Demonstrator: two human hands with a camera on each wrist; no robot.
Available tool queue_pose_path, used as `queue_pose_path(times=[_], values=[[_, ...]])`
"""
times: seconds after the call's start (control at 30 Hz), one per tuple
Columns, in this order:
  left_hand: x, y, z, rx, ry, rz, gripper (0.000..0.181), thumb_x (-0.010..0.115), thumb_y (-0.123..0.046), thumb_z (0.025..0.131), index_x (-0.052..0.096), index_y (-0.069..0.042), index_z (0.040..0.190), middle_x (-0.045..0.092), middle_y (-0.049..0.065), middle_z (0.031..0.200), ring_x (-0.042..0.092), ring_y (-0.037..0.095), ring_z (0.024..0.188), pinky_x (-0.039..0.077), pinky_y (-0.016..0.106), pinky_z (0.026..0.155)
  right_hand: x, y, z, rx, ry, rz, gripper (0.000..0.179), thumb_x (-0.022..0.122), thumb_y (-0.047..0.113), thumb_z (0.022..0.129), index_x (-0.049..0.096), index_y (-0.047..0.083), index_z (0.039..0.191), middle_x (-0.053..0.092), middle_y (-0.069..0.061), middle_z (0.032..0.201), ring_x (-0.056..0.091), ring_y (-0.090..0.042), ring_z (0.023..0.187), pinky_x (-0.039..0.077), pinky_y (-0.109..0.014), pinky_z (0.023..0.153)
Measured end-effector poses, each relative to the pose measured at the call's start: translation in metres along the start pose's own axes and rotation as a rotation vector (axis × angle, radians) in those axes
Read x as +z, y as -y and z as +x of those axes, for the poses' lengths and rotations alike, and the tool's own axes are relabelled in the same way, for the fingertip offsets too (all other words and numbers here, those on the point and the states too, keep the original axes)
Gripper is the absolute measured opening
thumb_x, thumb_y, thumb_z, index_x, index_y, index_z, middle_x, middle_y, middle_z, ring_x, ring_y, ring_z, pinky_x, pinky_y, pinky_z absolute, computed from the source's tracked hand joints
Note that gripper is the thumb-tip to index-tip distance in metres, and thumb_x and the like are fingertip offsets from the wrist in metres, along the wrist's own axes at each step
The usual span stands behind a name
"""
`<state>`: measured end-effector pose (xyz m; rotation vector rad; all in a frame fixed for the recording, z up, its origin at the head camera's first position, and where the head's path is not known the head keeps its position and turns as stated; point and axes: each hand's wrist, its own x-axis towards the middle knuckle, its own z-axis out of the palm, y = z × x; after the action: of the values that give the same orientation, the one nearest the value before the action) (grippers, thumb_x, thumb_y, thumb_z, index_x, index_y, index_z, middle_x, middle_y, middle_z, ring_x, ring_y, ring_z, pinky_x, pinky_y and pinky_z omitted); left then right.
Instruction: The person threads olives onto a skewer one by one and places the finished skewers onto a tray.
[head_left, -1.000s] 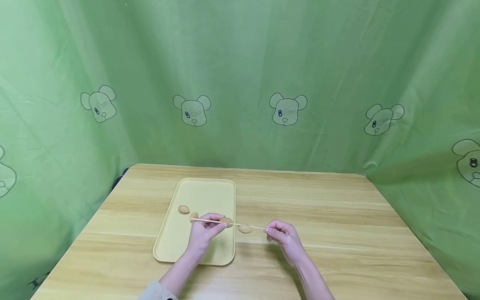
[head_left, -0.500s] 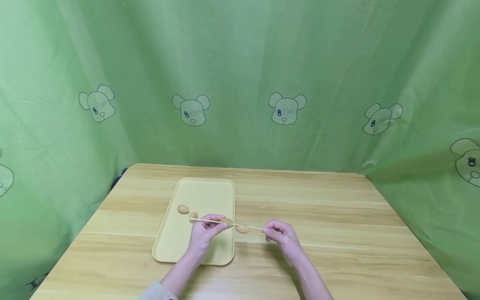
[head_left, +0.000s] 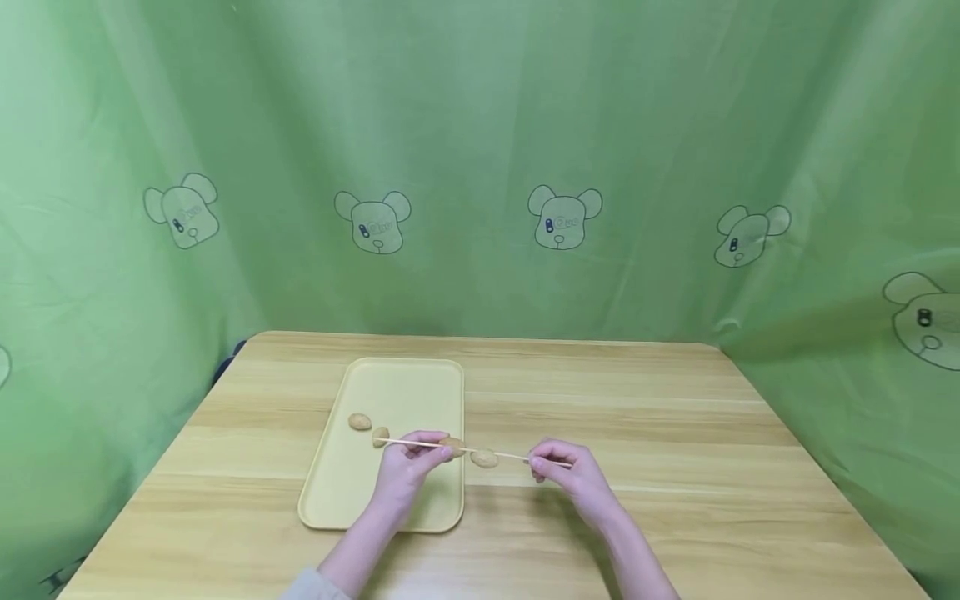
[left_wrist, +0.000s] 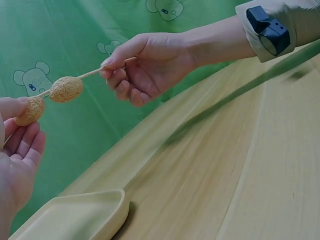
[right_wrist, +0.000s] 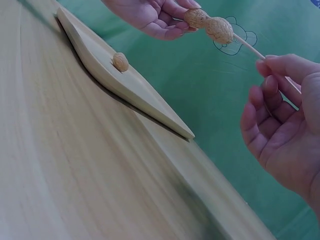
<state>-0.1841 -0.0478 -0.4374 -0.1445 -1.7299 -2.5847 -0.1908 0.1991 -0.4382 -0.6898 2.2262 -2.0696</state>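
My left hand [head_left: 401, 473] pinches a tan, wrinkled oval food ball [head_left: 453, 446] threaded on a thin wooden skewer [head_left: 512, 455]. Just right of it sits a second wrinkled ball [left_wrist: 66, 89], also on the skewer. My right hand [head_left: 573, 479] pinches the skewer farther right, between thumb and forefinger, and its end sticks out past the fingers. The skewer's other end reaches left beyond my left hand. Below, two more balls lie on the cream tray [head_left: 408, 383]: one ball [head_left: 360, 422] farther left, another ball [head_left: 381, 437] partly behind the skewer's left end.
A light wooden table [head_left: 637, 400] carries the tray on its left part. Green curtains [head_left: 480, 125] with bear-head drawings hang behind and at both sides. In the left wrist view, a dark device [left_wrist: 270, 32] is strapped on the right sleeve.
The head view has turned slightly right. The second ball sits a little nearer my left hand. The skewer's right end now shows past my right fingers. Both hands keep their hold.
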Motion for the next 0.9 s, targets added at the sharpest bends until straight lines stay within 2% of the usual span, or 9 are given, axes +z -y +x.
queue_pose_path(times=[0.2, 0.37, 0.67, 0.9], values=[[-0.0025, -0.0003, 0.0011, -0.003, 0.023, -0.03, 0.016, 0.062, 0.012, 0.077, 0.063, 0.002, 0.089, 0.068, 0.003, 0.077, 0.064, 0.012, 0.071, 0.053, 0.024, 0.074, 0.0019, 0.0039, 0.0008, 0.021, 0.005, -0.045, 0.018, 0.062, 0.002, 0.084, 0.059, -0.014, 0.093, 0.06, 0.006, 0.08, 0.056, -0.008, 0.073, 0.051, -0.024, 0.068], [-0.0031, -0.0009, 0.0004, 0.01, 0.04, -0.023, 0.016, 0.063, 0.011, 0.077, 0.062, 0.006, 0.091, 0.068, 0.003, 0.077, 0.064, 0.013, 0.072, 0.053, 0.025, 0.075, 0.002, 0.0044, 0.0016, -0.008, -0.01, -0.079, 0.015, 0.064, 0.001, 0.083, 0.062, -0.012, 0.091, 0.061, 0.006, 0.082, 0.056, -0.007, 0.074, 0.051, -0.023, 0.067], [-0.003, 0.0032, -0.0027, 0.0, 0.031, 0.03, 0.018, 0.065, 0.009, 0.076, 0.062, 0.009, 0.094, 0.067, 0.001, 0.077, 0.062, 0.012, 0.071, 0.051, 0.024, 0.074, 0.0009, -0.0008, -0.001, -0.035, 0.003, -0.044, 0.016, 0.064, 0.001, 0.083, 0.061, -0.013, 0.088, 0.061, 0.005, 0.08, 0.055, -0.006, 0.073, 0.05, -0.022, 0.066], [0.0016, 0.0069, 0.0013, -0.007, 0.04, 0.013, 0.017, 0.065, 0.01, 0.076, 0.062, 0.008, 0.092, 0.066, 0.001, 0.074, 0.062, 0.011, 0.07, 0.051, 0.023, 0.073, -0.0026, -0.0032, -0.003, -0.068, -0.013, -0.047, 0.015, 0.063, -0.002, 0.082, 0.06, -0.015, 0.087, 0.06, 0.006, 0.078, 0.054, -0.006, 0.071, 0.049, -0.021, 0.064]])
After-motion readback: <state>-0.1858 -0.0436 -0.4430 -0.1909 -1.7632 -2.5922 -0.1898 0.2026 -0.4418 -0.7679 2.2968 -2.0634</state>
